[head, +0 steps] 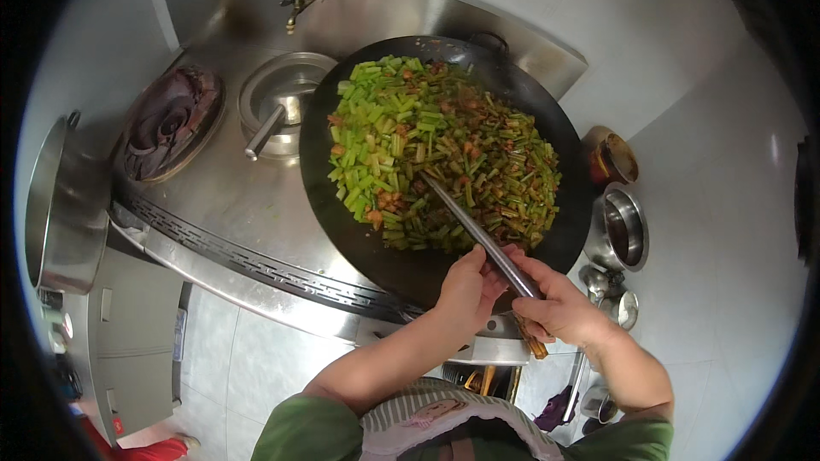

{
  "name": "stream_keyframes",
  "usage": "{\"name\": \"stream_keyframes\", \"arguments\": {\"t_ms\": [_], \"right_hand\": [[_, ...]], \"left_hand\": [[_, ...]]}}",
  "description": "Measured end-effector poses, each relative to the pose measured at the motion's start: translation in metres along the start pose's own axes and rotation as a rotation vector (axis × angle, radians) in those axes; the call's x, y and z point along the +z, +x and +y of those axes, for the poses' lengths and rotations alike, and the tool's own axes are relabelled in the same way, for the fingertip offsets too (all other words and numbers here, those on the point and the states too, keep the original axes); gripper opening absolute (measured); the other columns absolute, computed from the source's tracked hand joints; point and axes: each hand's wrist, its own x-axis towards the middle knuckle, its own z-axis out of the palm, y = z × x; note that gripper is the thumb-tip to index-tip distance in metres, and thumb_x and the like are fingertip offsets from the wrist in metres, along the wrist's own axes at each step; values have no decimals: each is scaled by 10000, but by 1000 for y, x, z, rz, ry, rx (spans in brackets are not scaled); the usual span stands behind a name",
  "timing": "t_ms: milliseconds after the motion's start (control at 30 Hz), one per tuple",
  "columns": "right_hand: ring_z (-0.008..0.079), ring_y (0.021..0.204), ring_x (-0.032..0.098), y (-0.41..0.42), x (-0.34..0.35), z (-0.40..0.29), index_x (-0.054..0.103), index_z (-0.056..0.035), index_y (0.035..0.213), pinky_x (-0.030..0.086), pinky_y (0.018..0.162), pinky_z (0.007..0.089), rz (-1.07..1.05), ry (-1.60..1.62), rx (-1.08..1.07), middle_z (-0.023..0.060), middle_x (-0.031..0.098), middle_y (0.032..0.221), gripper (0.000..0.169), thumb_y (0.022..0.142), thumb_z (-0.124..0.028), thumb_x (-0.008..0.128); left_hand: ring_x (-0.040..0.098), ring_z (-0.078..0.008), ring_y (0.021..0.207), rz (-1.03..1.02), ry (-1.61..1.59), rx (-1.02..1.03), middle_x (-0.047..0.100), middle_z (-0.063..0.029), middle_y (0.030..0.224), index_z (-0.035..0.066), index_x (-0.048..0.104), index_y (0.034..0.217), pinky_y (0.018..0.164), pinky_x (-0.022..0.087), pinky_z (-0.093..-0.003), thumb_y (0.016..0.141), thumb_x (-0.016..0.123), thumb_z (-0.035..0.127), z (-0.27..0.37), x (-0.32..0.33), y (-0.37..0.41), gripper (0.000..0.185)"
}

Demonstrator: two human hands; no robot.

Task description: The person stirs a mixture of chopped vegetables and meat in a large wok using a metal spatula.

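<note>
A large black wok [333, 205] stands before me, filled with chopped green celery-like stalks [371, 121] and small orange-brown pieces. The stalks at the left look bright green, those at the right darker and browner. Over the wok's near side, my left hand [471, 285] grips the metal shaft of a long-handled utensil [471, 224]. Closer to my body, my right hand [564, 307] is closed round the upper part of its handle, with the wooden end below. The utensil's head is hidden among the stalks.
Left of the wok, a metal ladle [266, 134] rests on a round metal pot [253, 93]. A dark round burner [170, 121] lies farther left on the steel stove top [256, 205]. Metal bowls [634, 230] line the right side. A brass tap [296, 9] projects from the backsplash.
</note>
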Motion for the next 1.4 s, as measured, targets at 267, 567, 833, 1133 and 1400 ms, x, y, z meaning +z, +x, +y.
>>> {"name": "stream_keyframes", "arguments": {"t_ms": [267,567,833,1133,1400], "right_hand": [[75,404,371,-51,-28,68,288,-77,1394,241,330,190,-197,992,-76,79,438,749,582,852,-25,493],[105,442,382,-130,-42,186,411,-37,1252,257,333,209,122,1067,-87,121,486,750,418,890,-215,525],[75,361,391,-231,-94,98,573,38,1137,244,288,198,448,164,-108,107,547,564,416,773,-134,676],[136,651,584,-140,-27,-117,595,-29,1159,469,629,281,101,-1079,-49,64,666,824,366,799,-94,609],[87,451,446,-2,3,-11,260,-79,1408,347,404,232,-42,-16,-31,7,453,710,632,830,-10,506]], "left_hand": [[575,-270,1030,-143,201,-79,590,-168,1088,-6,537,1042,937,453,-427,920,530,253,-35,10,-16,286],[566,-147,921,-203,751,-185,606,-50,998,76,601,1014,801,475,-313,847,626,386,-122,10,-18,353],[523,-125,968,-642,505,-333,579,-31,1078,85,563,1100,835,423,-297,877,503,545,-143,37,-50,515],[496,-255,1145,-460,48,-72,519,-162,1217,-40,456,1170,965,411,-396,994,255,393,-58,49,-57,508],[559,-285,1027,78,85,-10,558,-216,1128,-75,425,1139,950,451,-404,1011,209,251,26,26,5,411]]}}
